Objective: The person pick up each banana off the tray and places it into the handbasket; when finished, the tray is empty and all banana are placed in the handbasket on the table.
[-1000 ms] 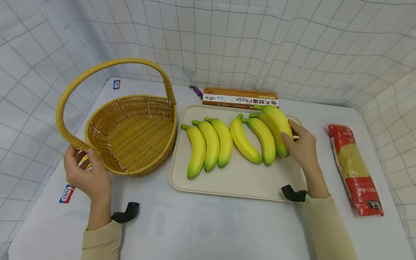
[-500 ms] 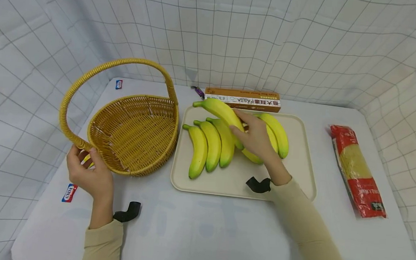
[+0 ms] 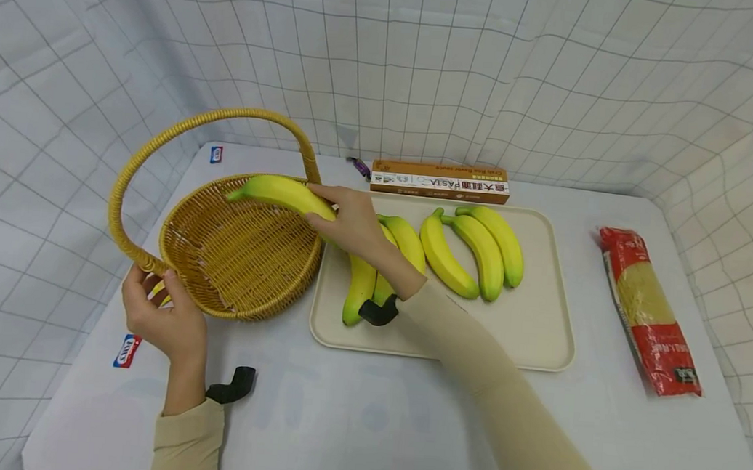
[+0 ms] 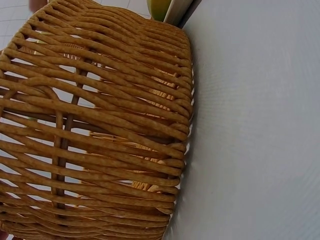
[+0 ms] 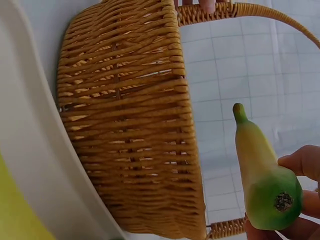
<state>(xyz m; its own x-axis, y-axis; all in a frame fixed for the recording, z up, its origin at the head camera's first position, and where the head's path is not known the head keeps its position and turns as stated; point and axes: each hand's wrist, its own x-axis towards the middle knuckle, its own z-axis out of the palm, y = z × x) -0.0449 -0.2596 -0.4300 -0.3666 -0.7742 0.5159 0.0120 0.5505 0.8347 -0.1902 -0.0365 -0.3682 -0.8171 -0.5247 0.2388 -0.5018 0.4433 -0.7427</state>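
In the head view my right hand point(image 3: 359, 223) grips a yellow banana point(image 3: 280, 192) by its green-tipped end, and its stem points left over the wicker basket point(image 3: 274, 297). From the right wrist view the same banana point(image 5: 262, 175) shows above the basket's rim, with fingers and thumb round it. My left hand point(image 3: 170, 315) pinches the basket where the arched handle point(image 3: 133, 167) meets the rim. Basket weave point(image 4: 95, 120) fills much of the left wrist view. Several more bananas point(image 3: 447, 258) lie on the cream tray point(image 3: 526, 340), some partly hidden behind my right forearm.
A pasta box point(image 3: 439, 181) stands behind the tray. A red bag of noodles point(image 3: 649, 312) lies at the right. Two small red-and-blue labels point(image 3: 127, 351) and a small purple item point(image 3: 359, 167) are on the white table point(image 3: 337, 421).
My right hand has carried the banana from the tray's right side leftward to above the basket. Two bananas behind it on the right came into view. My left hand stays at the handle.
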